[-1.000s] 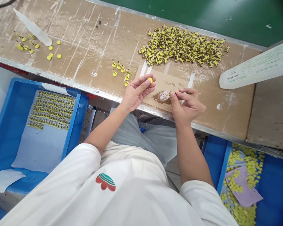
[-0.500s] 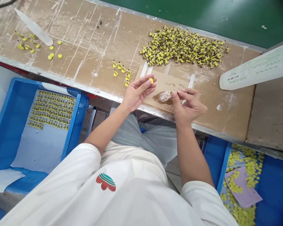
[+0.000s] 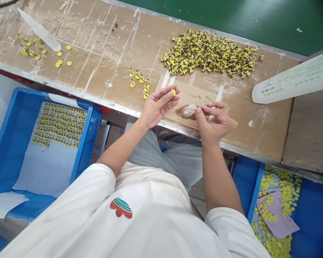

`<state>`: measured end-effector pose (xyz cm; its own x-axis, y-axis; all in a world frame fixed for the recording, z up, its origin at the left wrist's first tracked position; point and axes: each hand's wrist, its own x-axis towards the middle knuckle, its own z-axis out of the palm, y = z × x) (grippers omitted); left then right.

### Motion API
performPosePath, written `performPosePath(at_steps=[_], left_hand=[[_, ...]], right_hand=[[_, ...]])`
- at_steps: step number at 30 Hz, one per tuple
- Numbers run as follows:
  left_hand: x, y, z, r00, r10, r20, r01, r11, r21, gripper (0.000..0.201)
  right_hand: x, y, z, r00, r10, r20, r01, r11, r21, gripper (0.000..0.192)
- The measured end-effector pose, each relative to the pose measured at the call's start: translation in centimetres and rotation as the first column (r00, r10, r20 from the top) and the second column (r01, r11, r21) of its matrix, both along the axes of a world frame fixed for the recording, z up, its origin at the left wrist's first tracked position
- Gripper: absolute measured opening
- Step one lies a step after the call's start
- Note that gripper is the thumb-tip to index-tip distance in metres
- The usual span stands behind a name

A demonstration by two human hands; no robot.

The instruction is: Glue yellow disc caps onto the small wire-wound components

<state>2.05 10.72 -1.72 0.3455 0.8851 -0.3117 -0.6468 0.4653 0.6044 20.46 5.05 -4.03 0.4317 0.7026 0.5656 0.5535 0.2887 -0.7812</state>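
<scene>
A small yellow disc [image 3: 173,92] was pinched at the left hand [image 3: 157,106] fingertips, up and left of the glue blob [image 3: 188,110]. The right hand [image 3: 214,120] was closed on something tiny, not really identifiable, right beside that blob, so nearer it.

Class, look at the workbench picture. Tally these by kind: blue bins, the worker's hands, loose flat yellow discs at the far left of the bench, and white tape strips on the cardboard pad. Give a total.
Blue bins: 2, left bin and right bin
Hands: 2, left hand, right hand
Loose yellow discs at far left: 5
White tape strips on the cardboard pad: 3
Total: 12
</scene>
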Motion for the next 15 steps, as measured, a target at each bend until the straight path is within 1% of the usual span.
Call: performPosePath(at_steps=[2, 9, 12, 15], left_hand=[[-0.01, -0.01, 0.03, 1.0, -0.004, -0.01, 0.004, 1.0, -0.002, 0.024], [0.12, -0.1, 0.2, 1.0, 0.018, 0.0, -0.018, 0.997, -0.07, 0.032], [0.1, -0.09, 0.17, 1.0, 0.009, 0.004, -0.009, 0.998, -0.062, 0.03], [0.04, -0.05, 0.13, 1.0, 0.003, 0.003, -0.003, 0.998, -0.057, 0.027]], right_hand=[[0.03, 0.04, -0.06, 1.0, 0.003, 0.0, -0.003, 1.0, 0.0, 0.013], [-0.18, 0.13, 0.33, 1.0, -0.012, 0.025, 0.012, 1.0, -0.013, 0.014], [-0.24, 0.15, 0.45, 0.999, -0.019, 0.032, 0.02, 0.999, -0.03, 0.012], [-0.26, 0.14, 0.48, 0.999, -0.005, 0.034, 0.005, 1.0, -0.009, 0.008]])
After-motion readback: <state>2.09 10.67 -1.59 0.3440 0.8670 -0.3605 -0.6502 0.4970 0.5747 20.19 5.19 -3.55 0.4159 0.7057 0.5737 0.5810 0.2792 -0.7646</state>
